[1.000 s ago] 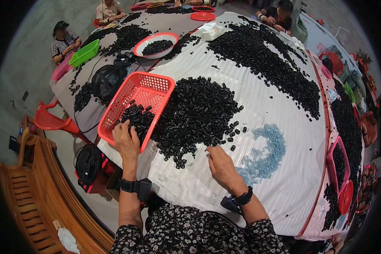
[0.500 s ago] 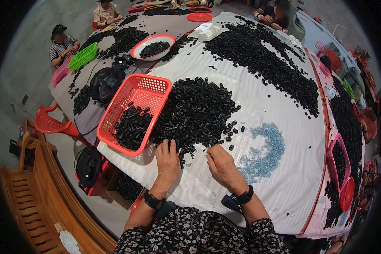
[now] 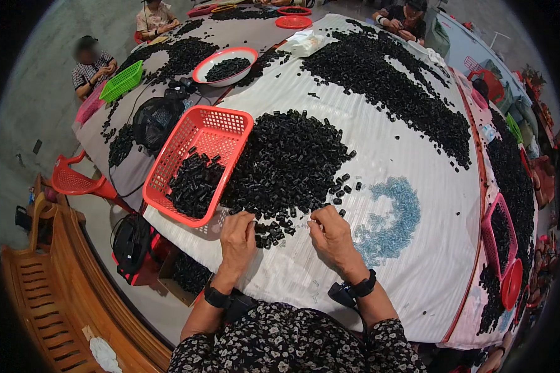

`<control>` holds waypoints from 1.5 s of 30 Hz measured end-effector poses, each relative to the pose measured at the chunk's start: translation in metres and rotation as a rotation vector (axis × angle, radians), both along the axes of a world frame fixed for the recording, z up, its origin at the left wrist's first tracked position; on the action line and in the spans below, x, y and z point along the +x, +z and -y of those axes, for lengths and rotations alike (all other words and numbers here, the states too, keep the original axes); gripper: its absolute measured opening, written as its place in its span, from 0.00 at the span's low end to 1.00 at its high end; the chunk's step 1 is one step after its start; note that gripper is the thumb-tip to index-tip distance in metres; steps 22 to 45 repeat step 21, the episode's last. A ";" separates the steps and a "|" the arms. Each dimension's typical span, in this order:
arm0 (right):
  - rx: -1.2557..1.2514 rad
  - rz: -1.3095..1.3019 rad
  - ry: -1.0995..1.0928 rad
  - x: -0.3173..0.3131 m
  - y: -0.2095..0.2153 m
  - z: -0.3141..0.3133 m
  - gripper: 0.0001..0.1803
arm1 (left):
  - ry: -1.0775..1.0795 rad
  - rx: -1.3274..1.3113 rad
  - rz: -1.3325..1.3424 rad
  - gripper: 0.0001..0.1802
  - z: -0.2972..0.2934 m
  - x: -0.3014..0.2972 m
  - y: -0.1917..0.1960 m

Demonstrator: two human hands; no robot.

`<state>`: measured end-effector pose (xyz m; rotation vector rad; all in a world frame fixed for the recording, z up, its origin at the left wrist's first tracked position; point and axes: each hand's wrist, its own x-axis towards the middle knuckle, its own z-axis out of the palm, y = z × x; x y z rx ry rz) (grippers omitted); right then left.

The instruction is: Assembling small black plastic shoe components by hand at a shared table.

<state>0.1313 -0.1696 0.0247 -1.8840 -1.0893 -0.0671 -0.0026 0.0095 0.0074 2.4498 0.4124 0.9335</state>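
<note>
My left hand [image 3: 238, 239] is closed at the near edge of a heap of small black cylindrical pieces [image 3: 286, 165]. Its fingertips are curled together, and whatever they may hold is hidden. Beside it, a small cluster of the same black pieces [image 3: 274, 235] lies between my two hands. My right hand [image 3: 333, 235] hovers right of that cluster with thumb and forefinger pinched. Something tiny and pale shows at the pinch, too small to name. Right of this hand a curved patch of small clear bluish pieces [image 3: 395, 217] is spread on the white cloth [image 3: 417, 298].
Left of the heap stands a red plastic basket [image 3: 199, 217] partly filled with black pieces. A red-rimmed white basin [image 3: 254, 57] and a green basket [image 3: 122, 82] are farther off. Other people [image 3: 93, 65] sit around the table. A wooden bench [image 3: 50, 292] is at lower left.
My left hand has drawn back slightly toward me and left, its fingers curling in. Several black pieces now lie nearer me between the hands. My right hand has shifted slightly right.
</note>
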 end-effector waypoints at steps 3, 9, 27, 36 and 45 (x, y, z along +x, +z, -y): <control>-0.003 -0.055 0.004 0.000 0.000 0.001 0.06 | -0.004 -0.023 0.007 0.08 0.000 0.002 0.005; 0.030 -0.038 0.010 0.000 0.003 0.001 0.06 | -0.299 0.105 0.027 0.11 0.010 0.034 0.003; 0.101 -0.054 -0.035 0.004 0.006 0.003 0.08 | -0.445 0.214 -0.329 0.08 0.018 0.083 -0.015; 0.101 -0.054 -0.035 0.004 0.006 0.003 0.08 | -0.445 0.214 -0.329 0.08 0.018 0.083 -0.015; 0.101 -0.054 -0.035 0.004 0.006 0.003 0.08 | -0.445 0.214 -0.329 0.08 0.018 0.083 -0.015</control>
